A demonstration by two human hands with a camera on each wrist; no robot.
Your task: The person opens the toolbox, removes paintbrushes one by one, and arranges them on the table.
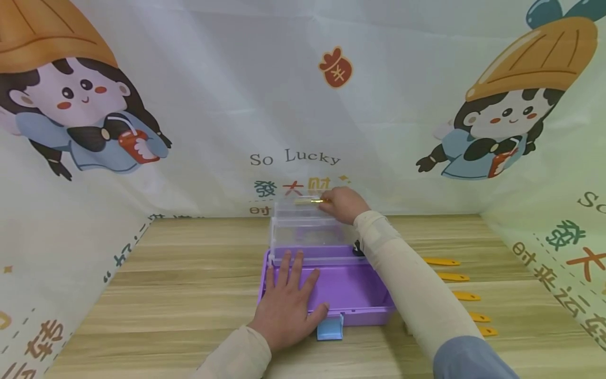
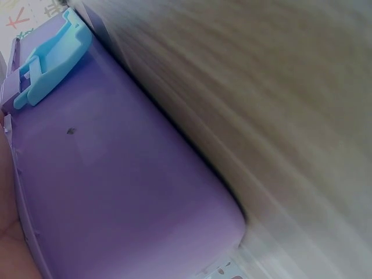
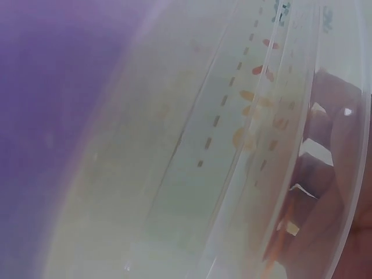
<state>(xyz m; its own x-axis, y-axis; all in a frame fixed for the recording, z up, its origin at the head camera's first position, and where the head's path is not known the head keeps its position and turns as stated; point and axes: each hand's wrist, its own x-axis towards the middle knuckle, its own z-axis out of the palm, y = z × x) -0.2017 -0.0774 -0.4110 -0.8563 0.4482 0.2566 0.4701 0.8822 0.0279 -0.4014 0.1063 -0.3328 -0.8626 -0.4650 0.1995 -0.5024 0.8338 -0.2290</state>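
Observation:
A purple plastic box (image 1: 350, 287) stands raised open on the table, its clear lid (image 1: 307, 235) upright at the back. My right hand (image 1: 345, 204) grips the top edge of this lid; in the right wrist view its fingers (image 3: 325, 157) show curled behind the clear plastic. A thin golden strip (image 1: 309, 201) runs left from those fingers along the lid's top. My left hand (image 1: 286, 310) rests with spread, straight fingers over the box's front left part. A light blue latch (image 1: 330, 328) hangs at the front; the left wrist view shows the same latch (image 2: 55, 61) on the box's side.
Several yellow-orange handles (image 1: 466, 296) lie in a row on the wooden table (image 1: 189, 284) at the right, partly hidden by my right arm. A small black thing (image 1: 358, 248) shows beside that arm at the box's back. A printed cloth (image 1: 213, 105) encloses the table.

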